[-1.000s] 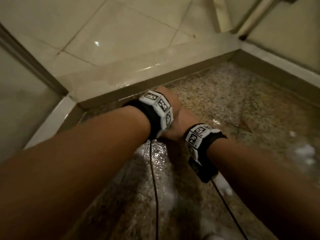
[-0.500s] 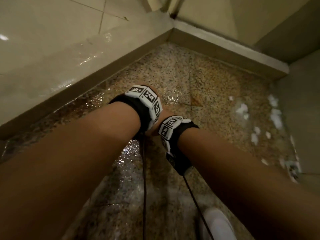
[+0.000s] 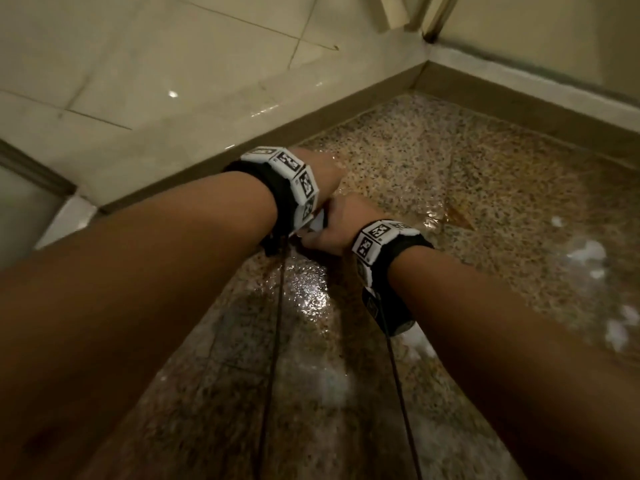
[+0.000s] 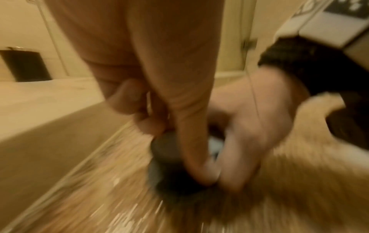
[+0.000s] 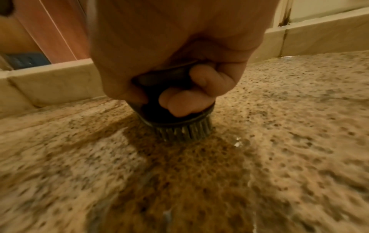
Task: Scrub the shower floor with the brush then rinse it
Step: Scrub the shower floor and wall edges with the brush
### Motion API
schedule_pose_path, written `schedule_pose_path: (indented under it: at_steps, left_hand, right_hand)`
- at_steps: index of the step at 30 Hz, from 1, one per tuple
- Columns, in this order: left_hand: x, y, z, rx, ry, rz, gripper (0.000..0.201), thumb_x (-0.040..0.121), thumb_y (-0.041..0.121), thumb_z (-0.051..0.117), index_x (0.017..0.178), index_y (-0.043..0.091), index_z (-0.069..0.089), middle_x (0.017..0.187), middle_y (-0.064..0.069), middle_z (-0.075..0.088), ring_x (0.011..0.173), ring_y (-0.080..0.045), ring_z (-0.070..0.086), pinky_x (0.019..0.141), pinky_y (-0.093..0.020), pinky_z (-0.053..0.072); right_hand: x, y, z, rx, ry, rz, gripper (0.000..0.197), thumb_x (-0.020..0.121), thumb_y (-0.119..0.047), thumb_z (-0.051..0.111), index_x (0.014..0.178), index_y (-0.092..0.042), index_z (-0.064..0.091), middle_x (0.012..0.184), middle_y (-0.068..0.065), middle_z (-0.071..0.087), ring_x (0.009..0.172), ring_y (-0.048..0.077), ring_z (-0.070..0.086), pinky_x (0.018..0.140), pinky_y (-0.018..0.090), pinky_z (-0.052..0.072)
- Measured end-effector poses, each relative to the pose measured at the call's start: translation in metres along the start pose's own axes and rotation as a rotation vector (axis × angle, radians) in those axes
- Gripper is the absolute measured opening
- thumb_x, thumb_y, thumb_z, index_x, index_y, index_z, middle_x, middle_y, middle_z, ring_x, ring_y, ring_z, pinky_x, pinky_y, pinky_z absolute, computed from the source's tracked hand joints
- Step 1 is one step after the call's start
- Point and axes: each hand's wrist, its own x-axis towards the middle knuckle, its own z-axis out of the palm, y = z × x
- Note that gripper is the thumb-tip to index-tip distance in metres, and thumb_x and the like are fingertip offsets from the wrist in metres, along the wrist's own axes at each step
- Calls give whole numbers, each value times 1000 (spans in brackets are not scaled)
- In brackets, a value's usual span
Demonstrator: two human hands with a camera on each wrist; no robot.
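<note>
At the left, a pale raised curb (image 3: 194, 109) borders the wet, speckled shower floor (image 3: 485, 174). Beside it the left hand (image 3: 320, 171) reaches down, its fingers (image 4: 189, 141) curled against the dark round scrub brush (image 5: 175, 119). Touching it, the right hand (image 3: 341, 223) clamps its curled fingers (image 5: 179, 102) around the brush's knob, pressing the short bristles onto the floor near the curb. Both wrists wear black bands with white marker blocks. Farther right, white foam patches (image 3: 585, 254) lie on the stone.
</note>
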Motion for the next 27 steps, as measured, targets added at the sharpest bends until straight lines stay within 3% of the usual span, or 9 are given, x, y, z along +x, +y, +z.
schedule_pose_path:
  at_steps: [2,3,5,7,10,12,15,21,27]
  left_hand:
    - [-7,-7,11,-5,-56,-45,43,51,41,85,83,19,68,82,-3,68,74,-30,65,63,-39,54]
    - [-13,-9,18,31,-80,-63,44,46,43,85,77,18,68,72,0,65,65,-25,62,61,-37,55]
    - [-32,-2,25,6,-64,-99,33,58,38,80,79,16,68,66,2,57,62,-20,56,60,-29,50]
    - [-52,5,32,-16,-31,-107,27,67,35,78,83,15,68,68,1,54,64,-20,53,60,-27,44]
    - [-70,-1,54,-53,-61,-138,31,62,41,82,81,22,67,70,2,55,64,-19,52,59,-26,41]
    - [-88,-10,63,-81,-87,-161,32,58,44,83,74,24,64,68,3,57,60,-18,53,58,-26,44]
    - [-121,-26,86,-113,-141,-202,29,60,45,81,69,26,61,64,4,57,58,-18,56,62,-28,51]
    - [-192,-47,126,-241,-196,-282,30,66,42,79,83,19,70,62,5,51,63,-20,53,65,-29,47]
    - [-257,-58,166,-350,-240,-382,36,67,43,79,92,18,70,89,-3,67,86,-22,64,65,-24,41]
  right_hand:
    - [-5,-3,3,1,2,-32,56,70,-66,63,100,-20,62,86,2,61,82,25,61,68,29,48]
    - [-9,-7,3,10,-19,-55,54,69,-65,64,97,-19,63,84,1,62,81,25,62,69,30,50]
    - [-15,-15,5,12,-73,-107,51,67,-65,66,90,-19,62,80,2,60,74,25,59,64,30,48]
    - [-21,-24,6,-9,-103,-172,49,67,-64,68,88,-21,58,79,3,58,72,25,57,63,29,46]
    - [-28,-41,11,3,-149,-250,58,64,-61,74,104,-21,64,93,5,65,79,25,60,67,29,49]
    - [-32,-60,17,5,-193,-305,65,62,-62,76,109,-20,63,90,3,62,81,25,61,69,30,50]
    - [-39,-98,28,-9,-246,-371,55,62,-61,77,100,-22,63,72,-4,50,71,23,56,63,28,46]
    - [-57,-168,52,-51,-318,-532,39,66,-58,74,81,-25,60,70,-3,55,62,21,55,60,28,47]
    - [-87,-230,70,-132,-354,-687,45,72,-59,70,97,-21,68,77,1,58,76,24,63,64,27,45]
